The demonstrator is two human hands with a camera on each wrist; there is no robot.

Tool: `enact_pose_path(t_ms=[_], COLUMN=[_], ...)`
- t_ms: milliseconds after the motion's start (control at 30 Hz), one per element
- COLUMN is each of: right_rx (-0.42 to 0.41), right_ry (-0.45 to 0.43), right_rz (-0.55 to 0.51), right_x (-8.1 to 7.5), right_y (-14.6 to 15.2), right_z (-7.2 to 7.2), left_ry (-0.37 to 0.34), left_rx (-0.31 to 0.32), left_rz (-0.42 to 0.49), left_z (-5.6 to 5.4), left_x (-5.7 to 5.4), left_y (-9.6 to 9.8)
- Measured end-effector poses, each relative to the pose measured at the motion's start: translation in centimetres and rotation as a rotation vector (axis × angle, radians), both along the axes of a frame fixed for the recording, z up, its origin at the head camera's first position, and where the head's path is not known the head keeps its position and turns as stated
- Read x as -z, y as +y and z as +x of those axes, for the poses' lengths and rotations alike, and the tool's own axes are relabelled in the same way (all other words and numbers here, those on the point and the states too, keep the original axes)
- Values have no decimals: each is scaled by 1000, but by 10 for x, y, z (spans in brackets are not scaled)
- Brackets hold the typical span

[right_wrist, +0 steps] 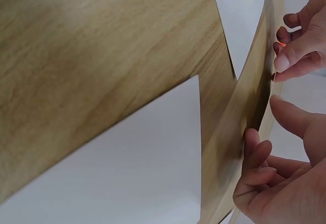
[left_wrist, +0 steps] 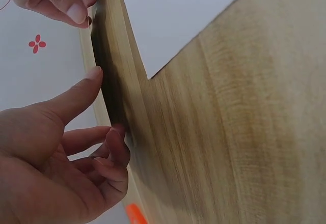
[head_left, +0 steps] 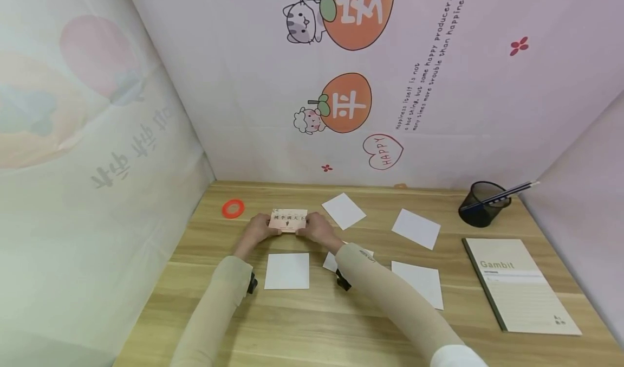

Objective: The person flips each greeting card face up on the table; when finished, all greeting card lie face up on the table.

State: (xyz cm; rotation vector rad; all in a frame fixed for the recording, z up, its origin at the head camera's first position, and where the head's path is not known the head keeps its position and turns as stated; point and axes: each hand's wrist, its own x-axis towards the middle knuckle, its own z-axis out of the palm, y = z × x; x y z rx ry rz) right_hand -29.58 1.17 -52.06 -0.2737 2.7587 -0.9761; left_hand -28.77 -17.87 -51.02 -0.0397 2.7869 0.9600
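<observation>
My left hand (head_left: pixel 257 229) and right hand (head_left: pixel 318 229) pinch a printed card (head_left: pixel 288 221) — a red ring (head_left: pixel 225 210) lies beside my left.

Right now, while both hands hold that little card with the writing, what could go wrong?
The printed card might bend or slip, since the left hand and right hand grip only its ends. The right sleeve could drag a white paper sheet that it partly hides. The left hand might also nudge the red tape roll close by.
</observation>
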Motion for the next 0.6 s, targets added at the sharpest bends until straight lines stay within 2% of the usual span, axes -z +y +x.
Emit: enact_pose_path(t_ms=[200, 300, 400, 500, 600], right_rx=[-15, -13, -6, 16, 61], right_ry=[2, -11, -24, -9, 17], right_rz=[-36, -59, -73, -98, -132], right_x=[1, 2, 2, -3, -15], right_y=[-2, -3, -1, 6, 18], right_z=[2, 1, 0, -3, -9], left_ry=[-9, -1, -1, 1, 55], left_rx=[-8, -1, -24, -56, -35], left_rz=[-21, -53, -106, -149, -194], left_z=[0, 1, 2, 4, 6], left_x=[0, -1, -3, -9, -16], left_y=[0, -2, -2, 1, 9])
